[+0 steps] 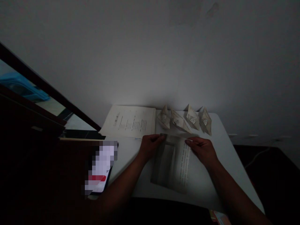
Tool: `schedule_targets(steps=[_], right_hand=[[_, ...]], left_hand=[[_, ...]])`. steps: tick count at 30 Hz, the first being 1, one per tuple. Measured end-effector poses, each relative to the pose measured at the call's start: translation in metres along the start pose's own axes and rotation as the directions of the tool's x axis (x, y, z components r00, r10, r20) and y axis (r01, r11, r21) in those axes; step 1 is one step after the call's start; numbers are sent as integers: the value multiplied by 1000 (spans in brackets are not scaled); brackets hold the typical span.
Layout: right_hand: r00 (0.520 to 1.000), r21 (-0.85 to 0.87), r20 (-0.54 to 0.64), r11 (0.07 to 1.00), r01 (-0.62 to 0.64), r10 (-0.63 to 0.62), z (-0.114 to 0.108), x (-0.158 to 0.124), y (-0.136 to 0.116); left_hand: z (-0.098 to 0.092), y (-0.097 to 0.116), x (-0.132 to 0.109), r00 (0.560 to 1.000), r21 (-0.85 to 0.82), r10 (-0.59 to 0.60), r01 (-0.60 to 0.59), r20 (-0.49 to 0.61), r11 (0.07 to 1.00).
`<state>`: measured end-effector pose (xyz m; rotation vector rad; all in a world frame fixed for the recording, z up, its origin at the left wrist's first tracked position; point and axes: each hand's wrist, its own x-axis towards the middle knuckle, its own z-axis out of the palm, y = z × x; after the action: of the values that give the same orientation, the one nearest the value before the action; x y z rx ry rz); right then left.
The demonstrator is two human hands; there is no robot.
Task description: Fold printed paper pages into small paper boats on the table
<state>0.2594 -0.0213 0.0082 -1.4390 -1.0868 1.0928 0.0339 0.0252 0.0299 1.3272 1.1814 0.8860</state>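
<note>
- The printed sheet (172,162) is above the near-middle part of the white table (206,190), in front of the paper boats (192,118); I cannot tell whether its lower edge touches the table top.
- The left hand (150,145) has thumb and fingers pressed together on the far left corner of the sheet.
- The right hand (202,150) pinches the far right corner in a similar way; the exact pressure I cannot tell.
- The sheet is thin, in my judgement, so if the two hands pull apart unequally, it could tear or get a wrong crease.
- Each hand seems to hold only a small piece of paper, so one corner could slip if the fingers loosen.
- The four boats stand close together, just beyond the fingers; a careless forward push could tip or crush them.
- The stack of pages (131,122) lies near the left hand, and a wide movement could shift its loose edges.
- The phone (102,168) lies at the left table edge beside the left forearm; an elbow moving outward could knock it down.
- The light is dim, which could make careful alignment of edges difficult.
</note>
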Motion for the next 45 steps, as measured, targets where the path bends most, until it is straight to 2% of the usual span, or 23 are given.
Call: schedule_targets(steps=[5,8,11,16,18,20,23,26,29,32,35,37,39,41,44,45], right_hand=[[996,-44,-85,999,14,-18,4,1,-3],[996,-65,-87,998,7,-13,3,1,-6],[1000,-61,-5,998,-5,5,1,-1,-8],[969,-48,243,998,-41,51,-1,-6,-4],[962,-58,271,998,-27,41,0,-8,-5],[974,-74,225,997,4,13,0,-9,-10],[994,-124,75,988,89,-81,-2,-10,-25],[974,-234,-28,949,213,-226,-5,-12,-41],[918,-317,-80,883,347,-389,-6,-17,-50],[861,-337,-56,821,461,-506,-6,-23,-53],[794,-279,50,755,594,-606,-7,-27,-58],[722,-195,154,696,691,-674,-11,-29,-61],[659,-129,239,650,749,-713,-15,-31,-61],[644,-124,299,641,758,-704,-20,-34,-54],[677,-171,406,677,716,-614,-24,-39,-33],[675,-183,445,678,712,-588,-25,-40,-25]], left_hand=[[4,-6,0,995,56,82,-79,-59,995],[9,-8,-3,985,116,142,-131,-95,985],[11,-6,-5,980,127,150,-133,-133,983],[9,-2,-5,960,88,117,-97,-253,991],[7,-2,-4,962,43,94,-86,-255,995],[5,-3,-3,977,-35,76,-84,-201,996],[-1,-1,-3,989,-138,122,-133,-86,981],[-8,8,-5,975,-109,219,-222,-37,969],[-13,20,-9,933,50,359,-358,-6,932],[-17,30,-15,871,168,489,-490,44,856],[-20,35,-21,761,134,644,-648,79,750],[-21,35,-25,674,77,733,-739,96,669],[-22,31,-30,614,60,779,-789,124,612],[-23,24,-35,601,91,780,-799,173,595],[-24,8,-41,616,170,735,-787,285,594],[-24,2,-42,618,210,720,-785,316,582]])
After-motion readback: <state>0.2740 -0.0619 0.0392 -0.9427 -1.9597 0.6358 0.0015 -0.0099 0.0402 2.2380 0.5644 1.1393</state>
